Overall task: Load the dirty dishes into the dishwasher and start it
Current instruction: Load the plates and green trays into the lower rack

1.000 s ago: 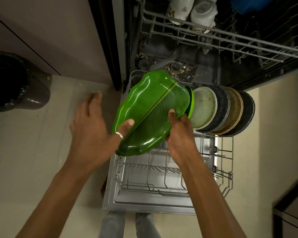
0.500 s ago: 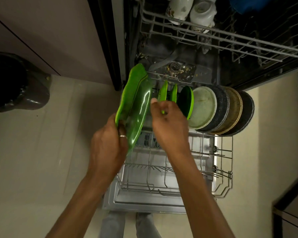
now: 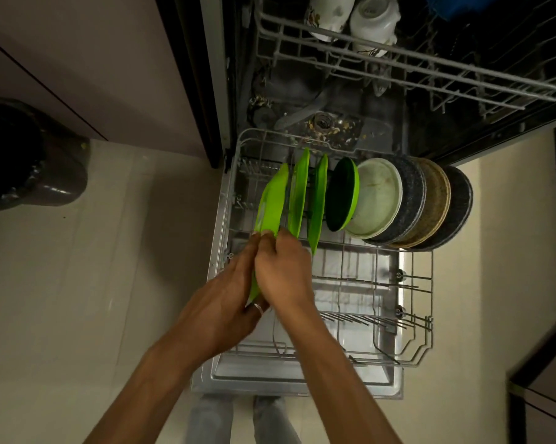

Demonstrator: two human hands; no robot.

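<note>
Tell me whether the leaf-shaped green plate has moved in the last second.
Yes. The leaf-shaped green plate turned edge-on and dropped into the lower rack, left of the upright green plates.

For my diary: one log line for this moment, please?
action: slotting leaf plate into rack | left hand: holds it | right hand: holds it

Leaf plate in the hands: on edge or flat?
On edge, tilted. The leaf plate shows only its thin rim over the rack; left hand and right hand grip its near end.
</note>
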